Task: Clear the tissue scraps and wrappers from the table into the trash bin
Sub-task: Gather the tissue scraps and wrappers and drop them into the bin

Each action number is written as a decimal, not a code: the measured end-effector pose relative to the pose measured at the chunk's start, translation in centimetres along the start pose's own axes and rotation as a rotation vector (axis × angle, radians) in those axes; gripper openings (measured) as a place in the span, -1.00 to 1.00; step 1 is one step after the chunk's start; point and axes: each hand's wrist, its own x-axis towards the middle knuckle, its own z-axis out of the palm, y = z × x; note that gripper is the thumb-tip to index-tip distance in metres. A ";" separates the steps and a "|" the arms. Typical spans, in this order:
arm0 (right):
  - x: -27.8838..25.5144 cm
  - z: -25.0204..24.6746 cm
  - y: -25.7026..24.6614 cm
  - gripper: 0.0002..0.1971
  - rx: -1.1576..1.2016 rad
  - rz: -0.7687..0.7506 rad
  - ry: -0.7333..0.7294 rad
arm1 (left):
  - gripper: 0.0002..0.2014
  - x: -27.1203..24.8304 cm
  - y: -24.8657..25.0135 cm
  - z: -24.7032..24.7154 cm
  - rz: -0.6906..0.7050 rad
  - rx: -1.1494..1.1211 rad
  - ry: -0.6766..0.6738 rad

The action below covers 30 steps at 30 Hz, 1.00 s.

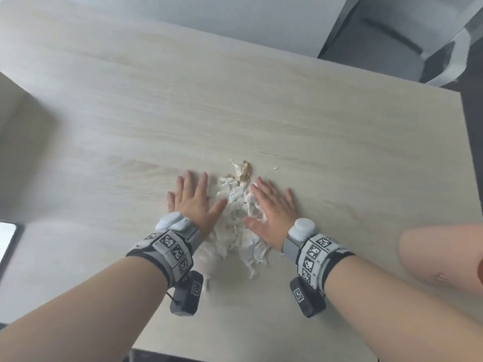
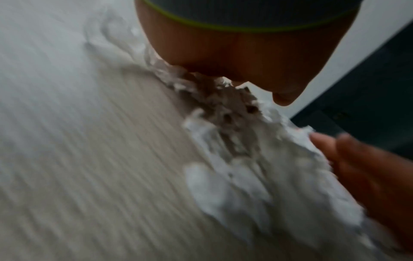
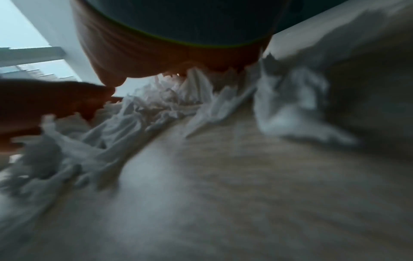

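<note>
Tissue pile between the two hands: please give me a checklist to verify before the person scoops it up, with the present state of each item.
1. Left hand flat on the table, beside the tissue pile: ok.
2. Right hand flat on the other side: ok.
3. All scraps gathered: not ok; a small white scrap lies apart, beyond the right hand.
4. Brown wrapper pieces within the hands' span: not ok; they sit at the far end, past the fingertips.
5. Trash bin in reach: cannot tell; none is in view.
6. Pile clear of the near table edge: ok.
</note>
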 end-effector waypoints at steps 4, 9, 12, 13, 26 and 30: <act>0.8 -0.2 -2.0 -0.29 0.272 -0.112 0.194 | -0.18 -3.3 -0.7 -0.2 0.104 -0.125 0.017; 4.8 -2.4 0.8 -0.22 0.142 0.132 0.237 | -0.15 -3.6 -4.3 -1.5 -0.044 -0.160 0.128; 6.6 -2.7 -0.5 -0.24 -0.045 0.071 0.081 | 0.02 -5.0 -6.9 -2.0 -0.137 -0.072 0.091; 6.8 -2.3 -1.4 -0.26 -0.086 0.009 0.034 | 0.09 -5.7 -7.3 -2.2 -0.162 -0.030 0.082; -5.0 -1.9 3.2 -0.29 0.189 0.242 0.260 | 0.36 -6.8 -3.0 0.0 0.051 0.025 -0.135; -8.5 0.4 2.9 -0.41 0.325 0.440 0.235 | 0.09 -5.2 -1.9 -0.2 0.054 -0.064 -0.082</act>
